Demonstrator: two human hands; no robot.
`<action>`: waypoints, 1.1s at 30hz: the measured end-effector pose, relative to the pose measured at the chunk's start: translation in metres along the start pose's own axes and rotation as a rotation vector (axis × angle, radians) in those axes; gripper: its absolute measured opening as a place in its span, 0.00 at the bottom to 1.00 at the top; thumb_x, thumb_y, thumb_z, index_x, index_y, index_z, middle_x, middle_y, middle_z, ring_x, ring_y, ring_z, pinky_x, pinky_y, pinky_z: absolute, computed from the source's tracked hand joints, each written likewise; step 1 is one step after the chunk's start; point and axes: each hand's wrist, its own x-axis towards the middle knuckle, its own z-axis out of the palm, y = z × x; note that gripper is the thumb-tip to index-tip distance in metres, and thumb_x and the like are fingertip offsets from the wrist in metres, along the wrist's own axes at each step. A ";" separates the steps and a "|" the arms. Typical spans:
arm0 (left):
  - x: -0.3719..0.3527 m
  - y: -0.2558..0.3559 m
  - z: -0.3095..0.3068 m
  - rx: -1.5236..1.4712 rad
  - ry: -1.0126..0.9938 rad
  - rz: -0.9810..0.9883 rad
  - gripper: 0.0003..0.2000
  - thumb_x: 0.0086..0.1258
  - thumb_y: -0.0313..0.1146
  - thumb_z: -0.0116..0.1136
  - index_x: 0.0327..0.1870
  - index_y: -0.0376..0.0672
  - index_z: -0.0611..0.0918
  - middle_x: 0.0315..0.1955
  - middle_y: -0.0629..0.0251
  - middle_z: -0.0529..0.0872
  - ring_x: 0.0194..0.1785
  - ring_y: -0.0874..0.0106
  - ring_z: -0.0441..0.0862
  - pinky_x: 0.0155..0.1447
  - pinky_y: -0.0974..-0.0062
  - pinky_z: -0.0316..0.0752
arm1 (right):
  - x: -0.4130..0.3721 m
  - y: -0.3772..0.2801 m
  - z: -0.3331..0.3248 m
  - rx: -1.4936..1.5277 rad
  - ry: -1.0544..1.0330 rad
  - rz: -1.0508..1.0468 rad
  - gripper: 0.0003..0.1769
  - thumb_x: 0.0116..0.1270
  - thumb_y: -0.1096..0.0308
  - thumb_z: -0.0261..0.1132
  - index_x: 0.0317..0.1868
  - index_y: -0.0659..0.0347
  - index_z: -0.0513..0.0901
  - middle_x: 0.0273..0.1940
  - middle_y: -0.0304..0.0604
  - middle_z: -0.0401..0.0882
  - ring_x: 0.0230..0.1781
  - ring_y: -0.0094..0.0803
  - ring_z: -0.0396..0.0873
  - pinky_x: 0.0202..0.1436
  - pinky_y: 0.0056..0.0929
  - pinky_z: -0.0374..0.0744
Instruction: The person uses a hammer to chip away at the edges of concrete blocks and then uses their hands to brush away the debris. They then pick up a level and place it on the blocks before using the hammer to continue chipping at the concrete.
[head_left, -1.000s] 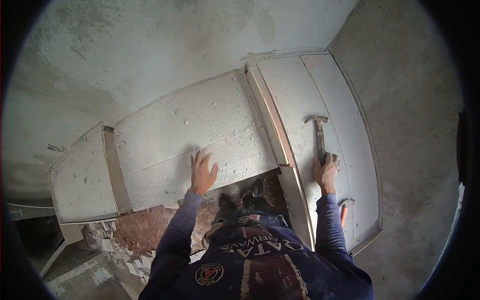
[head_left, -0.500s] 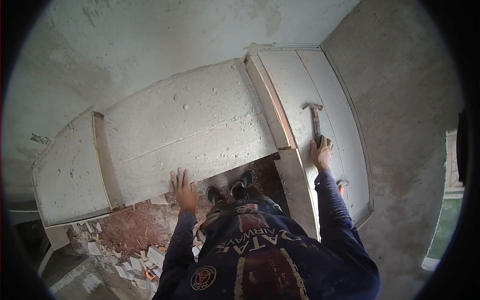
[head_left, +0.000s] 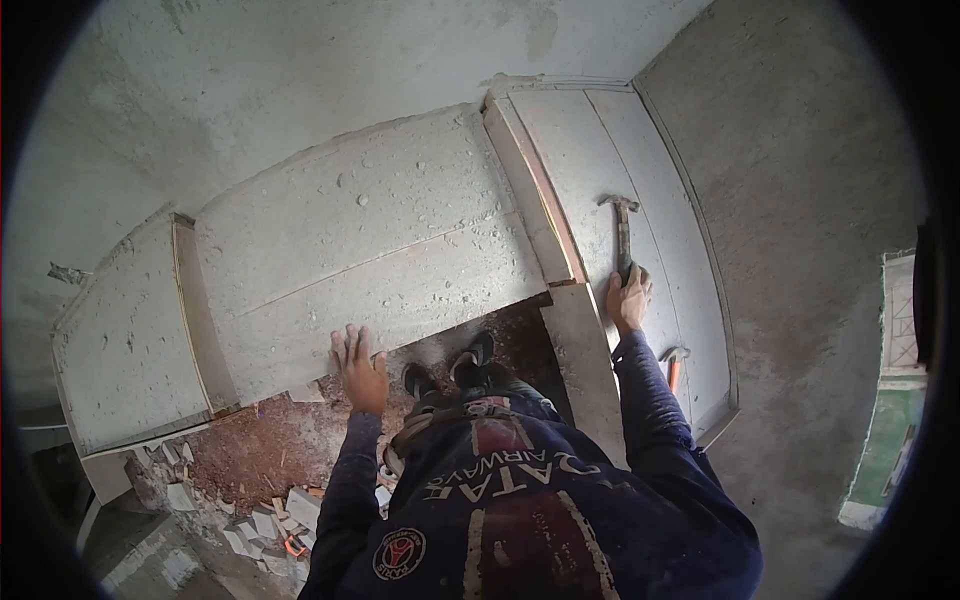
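My left hand (head_left: 362, 375) rests with fingers spread on the near edge of the low, pale board surface (head_left: 370, 280), which is strewn with crumbs and chips. My right hand (head_left: 629, 302) is closed round the dark grip of a claw hammer (head_left: 623, 225). That hammer lies along the raised board section (head_left: 570, 140) on the right, its head pointing away from me. Beside my right forearm lies a second hammer (head_left: 674, 370) with an orange handle, partly hidden by the sleeve.
A step with a wooden edge (head_left: 545, 195) divides the low surface from the raised one. Another raised section (head_left: 125, 330) stands at the left. Broken offcuts and an orange-handled tool (head_left: 295, 545) litter the floor. Rough walls close in behind and right; a window (head_left: 900, 330) is far right.
The view has shifted slightly, so the boards sit a little higher and further left. More of the orange-handled hammer shows past my right sleeve. Both hands keep about the same places.
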 end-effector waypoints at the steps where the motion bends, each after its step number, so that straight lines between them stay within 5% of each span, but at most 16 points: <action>1: 0.000 0.000 0.000 0.013 -0.001 0.000 0.31 0.65 0.34 0.66 0.71 0.45 0.73 0.75 0.56 0.66 0.81 0.47 0.52 0.81 0.44 0.47 | 0.000 -0.001 0.000 -0.003 0.008 -0.003 0.31 0.68 0.57 0.64 0.69 0.59 0.72 0.68 0.54 0.69 0.70 0.55 0.65 0.73 0.53 0.63; 33: 0.008 0.003 0.002 -0.048 -0.084 -0.095 0.34 0.62 0.30 0.66 0.73 0.41 0.72 0.76 0.48 0.64 0.82 0.43 0.48 0.81 0.44 0.44 | -0.006 -0.017 -0.006 0.039 0.052 0.057 0.30 0.68 0.59 0.64 0.68 0.59 0.74 0.68 0.52 0.70 0.71 0.50 0.65 0.74 0.51 0.61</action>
